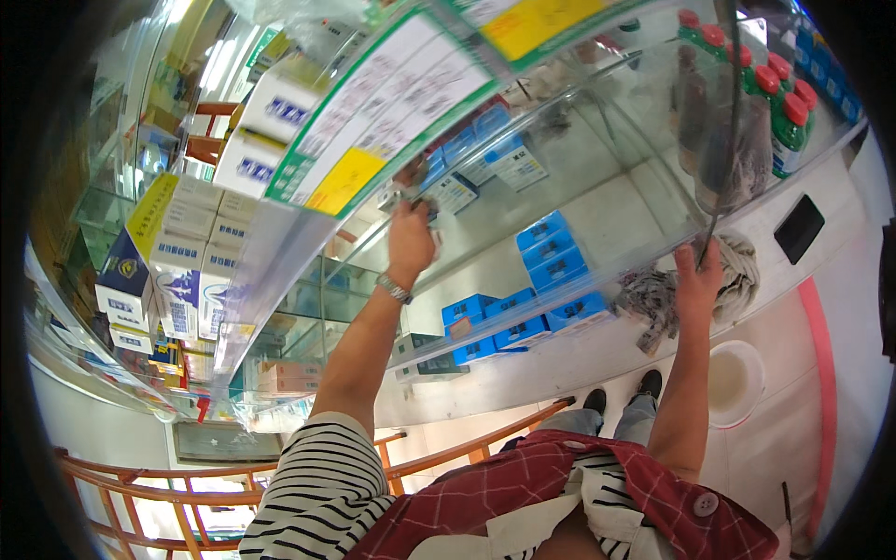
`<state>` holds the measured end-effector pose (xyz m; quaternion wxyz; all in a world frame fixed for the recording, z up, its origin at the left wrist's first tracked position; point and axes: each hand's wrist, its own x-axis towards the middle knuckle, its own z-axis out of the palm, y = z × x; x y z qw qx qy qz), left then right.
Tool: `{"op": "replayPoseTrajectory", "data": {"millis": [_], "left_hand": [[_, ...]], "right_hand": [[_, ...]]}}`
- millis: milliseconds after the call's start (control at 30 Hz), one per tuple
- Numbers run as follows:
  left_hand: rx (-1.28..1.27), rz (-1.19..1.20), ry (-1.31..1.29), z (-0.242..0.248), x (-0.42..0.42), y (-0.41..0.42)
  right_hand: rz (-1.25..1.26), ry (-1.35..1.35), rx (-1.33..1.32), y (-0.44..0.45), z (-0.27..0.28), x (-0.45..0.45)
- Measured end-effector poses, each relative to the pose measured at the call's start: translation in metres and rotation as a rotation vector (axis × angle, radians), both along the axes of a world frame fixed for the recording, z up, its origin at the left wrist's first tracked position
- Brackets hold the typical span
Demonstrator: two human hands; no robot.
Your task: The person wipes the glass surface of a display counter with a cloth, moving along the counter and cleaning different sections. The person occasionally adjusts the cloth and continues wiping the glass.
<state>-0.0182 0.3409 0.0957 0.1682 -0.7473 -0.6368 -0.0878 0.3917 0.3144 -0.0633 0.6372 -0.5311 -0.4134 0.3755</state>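
Note:
My left hand [411,241], with a metal-band watch [394,288] at its wrist, reaches into the glass display case. Its fingers are curled around a small pale box [393,199], mostly hidden by the hand. Blue-and-white boxes [451,192] stand just beyond it. At the right, my right hand [698,273] grips the front edge of an upright glass panel [721,161]. Beside that hand lies a crumpled grey cloth [647,301], and a beige cloth [738,276] is bunched behind it. Several blue boxes [549,252] sit lower in the case, between my hands.
Green bottles with red caps [791,133] stand at the upper right. A black phone [800,229] lies on the white ledge. A basin of cloudy water [735,385] is on the floor. Price signs [381,115] and cartons [185,259] line the left shelf; a wooden ladder-like frame [175,497] lies below.

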Motion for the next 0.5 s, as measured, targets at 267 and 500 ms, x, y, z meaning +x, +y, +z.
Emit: {"op": "replayPoseTrajectory", "data": {"millis": [267, 500], "left_hand": [[-0.073, -0.423, -0.459, 0.0, 0.118, 0.068], [0.687, -0.181, -0.073, 0.063, 0.096, 0.073]], "right_hand": [[-0.047, -0.069, 0.101, -0.005, 0.022, -0.001], [-0.017, -0.102, 0.092, 0.0, 0.019, 0.007]]}}
